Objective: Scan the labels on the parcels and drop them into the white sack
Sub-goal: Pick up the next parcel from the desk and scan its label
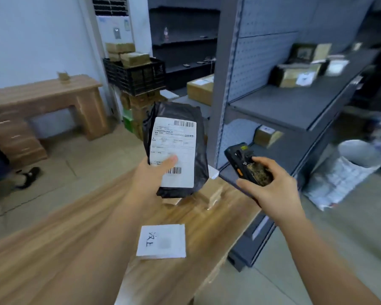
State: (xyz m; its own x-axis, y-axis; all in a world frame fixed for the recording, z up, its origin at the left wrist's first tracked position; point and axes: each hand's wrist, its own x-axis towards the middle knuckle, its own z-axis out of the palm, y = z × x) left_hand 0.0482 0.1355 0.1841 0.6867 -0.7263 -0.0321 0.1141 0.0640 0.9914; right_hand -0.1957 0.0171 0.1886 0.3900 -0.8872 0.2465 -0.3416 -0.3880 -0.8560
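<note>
The left hand (151, 175) holds a black parcel (177, 148) up above the far edge of the wooden counter (75, 243). The parcel stands nearly upright, its long axis running top to bottom with a slight lean to the left at the top. Its white label (174, 150) faces the camera, one barcode at the upper right corner and another near the bottom. The thumb lies across the lower part of the label, pressing on it; the other fingers are hidden behind the parcel, so the grip is thumb in front, fingers at the back.

The right hand (273, 190) grips a black scanner (248, 165) just to the right of the parcel, apart from it. The scanner's long axis runs from lower right to upper left, its head end pointing up and left toward the parcel. The fingers (264, 161) are curled over its top edge and the thumb lies along its lower side, closed round the body.

The white sack (348, 172) stands on the floor at the right, well apart from both hands, its mouth open upward, beside a grey shelf unit (284, 106).

On the counter, near the camera, lies a white slip (162, 242) with handwritten marks. A cardboard box (211, 192) sits on the counter just below the parcel.
</note>
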